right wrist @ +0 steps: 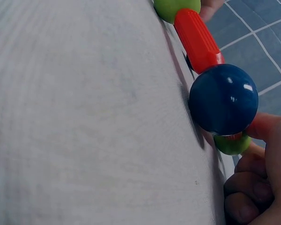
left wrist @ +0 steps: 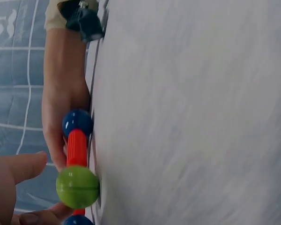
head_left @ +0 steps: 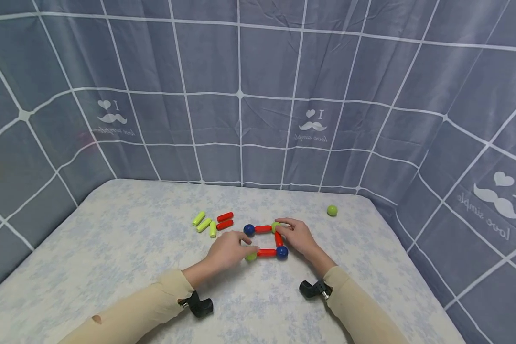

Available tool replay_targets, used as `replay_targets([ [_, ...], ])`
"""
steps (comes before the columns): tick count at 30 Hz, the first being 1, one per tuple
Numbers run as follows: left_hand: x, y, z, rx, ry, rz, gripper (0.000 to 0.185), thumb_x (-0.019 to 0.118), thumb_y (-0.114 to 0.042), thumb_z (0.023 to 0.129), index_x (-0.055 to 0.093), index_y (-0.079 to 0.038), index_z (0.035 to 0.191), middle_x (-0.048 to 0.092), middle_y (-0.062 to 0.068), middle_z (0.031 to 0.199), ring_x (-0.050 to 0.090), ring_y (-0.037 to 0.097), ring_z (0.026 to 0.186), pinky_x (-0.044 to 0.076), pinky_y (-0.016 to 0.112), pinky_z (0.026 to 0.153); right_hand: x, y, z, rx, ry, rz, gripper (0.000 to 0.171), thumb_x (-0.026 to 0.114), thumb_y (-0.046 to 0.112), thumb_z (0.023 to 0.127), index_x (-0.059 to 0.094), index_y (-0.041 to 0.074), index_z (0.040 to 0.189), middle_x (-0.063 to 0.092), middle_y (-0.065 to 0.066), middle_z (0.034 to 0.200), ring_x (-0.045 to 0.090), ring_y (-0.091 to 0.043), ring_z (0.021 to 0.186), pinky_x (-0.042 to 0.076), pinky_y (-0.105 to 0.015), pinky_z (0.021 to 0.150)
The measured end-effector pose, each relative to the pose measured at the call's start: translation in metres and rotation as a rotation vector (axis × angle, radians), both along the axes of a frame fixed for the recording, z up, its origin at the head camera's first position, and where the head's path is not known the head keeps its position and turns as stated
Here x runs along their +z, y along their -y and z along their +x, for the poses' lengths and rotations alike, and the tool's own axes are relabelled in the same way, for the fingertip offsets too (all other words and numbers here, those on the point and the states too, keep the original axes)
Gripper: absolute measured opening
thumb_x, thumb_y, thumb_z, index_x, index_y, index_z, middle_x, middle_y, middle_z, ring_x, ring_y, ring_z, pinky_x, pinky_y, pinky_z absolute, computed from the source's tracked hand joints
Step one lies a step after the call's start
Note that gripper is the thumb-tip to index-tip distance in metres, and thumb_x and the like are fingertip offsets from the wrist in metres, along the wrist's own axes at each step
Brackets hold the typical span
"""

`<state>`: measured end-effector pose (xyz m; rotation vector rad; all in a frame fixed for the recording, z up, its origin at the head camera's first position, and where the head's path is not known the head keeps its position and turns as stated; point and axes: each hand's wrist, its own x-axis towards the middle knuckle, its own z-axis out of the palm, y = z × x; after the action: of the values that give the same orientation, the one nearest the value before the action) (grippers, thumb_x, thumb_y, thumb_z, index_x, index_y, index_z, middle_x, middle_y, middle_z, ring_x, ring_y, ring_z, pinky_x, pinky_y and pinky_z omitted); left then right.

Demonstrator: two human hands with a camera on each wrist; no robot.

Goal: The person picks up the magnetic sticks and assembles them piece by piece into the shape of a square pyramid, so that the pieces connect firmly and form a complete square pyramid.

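Note:
On the table, red rods and balls form a three-sided frame with its left side open. A blue ball [head_left: 249, 230] ends the far red rod [head_left: 263, 229], and another blue ball [head_left: 282, 252] sits at the near right corner. My right hand [head_left: 300, 237] pinches the green ball [head_left: 276, 226] at the far right corner, thumb beside the right-hand red rod [head_left: 278, 239]. At the near left end is a green ball [left wrist: 77, 187]. My left hand [head_left: 228, 250] is beside it, thumb apart from the ball and a fingertip right at its side.
Left of the frame lie two loose red rods [head_left: 225, 224] and several yellow-green rods [head_left: 204, 225]. A loose green ball [head_left: 332, 210] rests toward the back right. A grey-blue checked curtain [head_left: 266, 119] surrounds the table [head_left: 124, 229] at the back and sides.

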<state>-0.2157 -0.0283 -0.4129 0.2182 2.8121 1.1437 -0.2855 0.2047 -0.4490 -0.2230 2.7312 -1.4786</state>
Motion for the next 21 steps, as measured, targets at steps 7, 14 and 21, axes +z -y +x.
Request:
replay_targets([
  [7, -0.002, -0.0051, 0.0103, -0.06, -0.046, -0.035, 0.032, 0.079, -0.034, 0.083, 0.077, -0.01, 0.104, 0.06, -0.007, 0.062, 0.049, 0.01, 0.051, 0.036, 0.026, 0.046, 0.0002, -0.0009, 0.0011, 0.011, -0.013, -0.008, 0.035, 0.069, 0.036, 0.094, 0.072, 0.017, 0.124, 0.042, 0.005, 0.056, 0.041, -0.013, 0.053, 0.036, -0.027, 0.054],
  [14, -0.0022, -0.0074, 0.0114, -0.056, -0.053, -0.017, 0.025, 0.079, -0.028, 0.084, 0.077, -0.01, 0.1, 0.052, -0.006, 0.056, 0.045, 0.01, 0.047, 0.031, 0.024, 0.043, 0.0043, -0.0007, 0.0048, 0.002, -0.009, -0.013, 0.036, 0.07, 0.034, 0.094, 0.072, 0.015, 0.124, 0.042, 0.005, 0.056, 0.041, -0.013, 0.054, 0.036, -0.027, 0.054],
  [21, -0.004, -0.0021, 0.0105, -0.038, -0.04, 0.04, 0.032, 0.077, -0.035, 0.086, 0.076, -0.01, 0.106, 0.062, -0.006, 0.063, 0.052, 0.011, 0.052, 0.039, 0.027, 0.047, 0.0042, 0.0007, 0.0052, -0.006, -0.006, -0.002, 0.035, 0.07, 0.034, 0.094, 0.072, 0.015, 0.123, 0.042, 0.004, 0.058, 0.041, -0.013, 0.055, 0.036, -0.027, 0.054],
])
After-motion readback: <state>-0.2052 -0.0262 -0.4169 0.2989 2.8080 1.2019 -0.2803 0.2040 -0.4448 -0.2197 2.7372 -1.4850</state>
